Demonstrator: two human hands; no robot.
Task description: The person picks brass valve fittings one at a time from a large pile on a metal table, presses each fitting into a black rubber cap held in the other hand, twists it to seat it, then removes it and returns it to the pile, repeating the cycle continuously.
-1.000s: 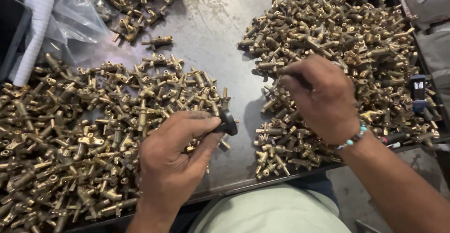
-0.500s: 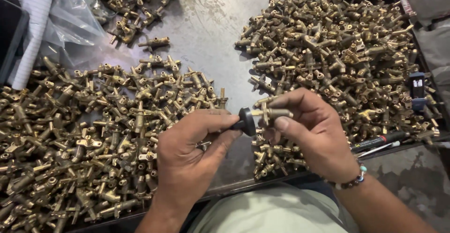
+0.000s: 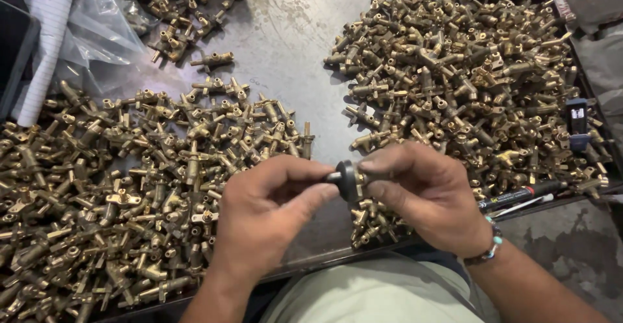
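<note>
Both hands meet just in front of the person, over the near edge of the grey tabletop [image 3: 292,44]. Left hand [image 3: 263,216] pinches a small black knob [image 3: 346,180] with thumb and fingers. Right hand [image 3: 428,196] is closed on a brass fitting [image 3: 366,179] that touches the knob.

The knob could slip from the fingertips, because it is small and round. It might fall off the tabletop edge or get lost among the brass bits.

Counting, going left to right from the knob:
- Left of it lies one big pile of brass fittings [image 3: 97,186], too many to count.
- Far behind that sits one small bunch [image 3: 175,18] and one clear plastic bag [image 3: 97,37].
- One black knob and one fitting are held.
- Right of it is a second big pile [image 3: 467,76], also too many to count.
- One dark marker pen [image 3: 522,195] lies near the wrist.
</note>
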